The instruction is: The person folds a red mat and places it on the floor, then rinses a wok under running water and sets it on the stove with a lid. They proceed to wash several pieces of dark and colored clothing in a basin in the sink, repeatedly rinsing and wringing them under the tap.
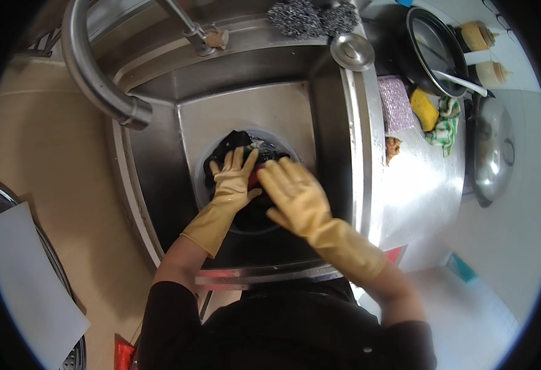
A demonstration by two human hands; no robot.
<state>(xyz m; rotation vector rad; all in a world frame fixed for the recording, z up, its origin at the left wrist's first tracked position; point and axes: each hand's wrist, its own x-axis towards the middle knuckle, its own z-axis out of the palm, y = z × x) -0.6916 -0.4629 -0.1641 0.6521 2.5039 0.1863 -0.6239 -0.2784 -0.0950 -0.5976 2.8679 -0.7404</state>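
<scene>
In the stainless steel sink (pixel 252 108) sits a round translucent basin (pixel 200 192) with wet black cloth (pixel 236 138) in it. A small red patch (pixel 254 178) shows between my hands; what it belongs to is hidden. My left hand (pixel 233 178), in a yellow rubber glove, lies palm down on the cloth with its fingers spread. Slightly blurred, my right hand (pixel 298 194) wears a matching glove and is stretched flat over the basin's right side. Nothing is visibly gripped by either hand. Whether the right palm touches the cloth, I cannot tell.
A curved metal faucet (pixel 99 88) reaches over the sink's left edge. Steel wool scourers (pixel 298 18) and a metal drain cover (pixel 352 52) lie along the rim. At right are a pink scrubbing pad (pixel 395 104), yellow sponge (pixel 424 110), cloth (pixel 445 129) and black pan (pixel 432 46).
</scene>
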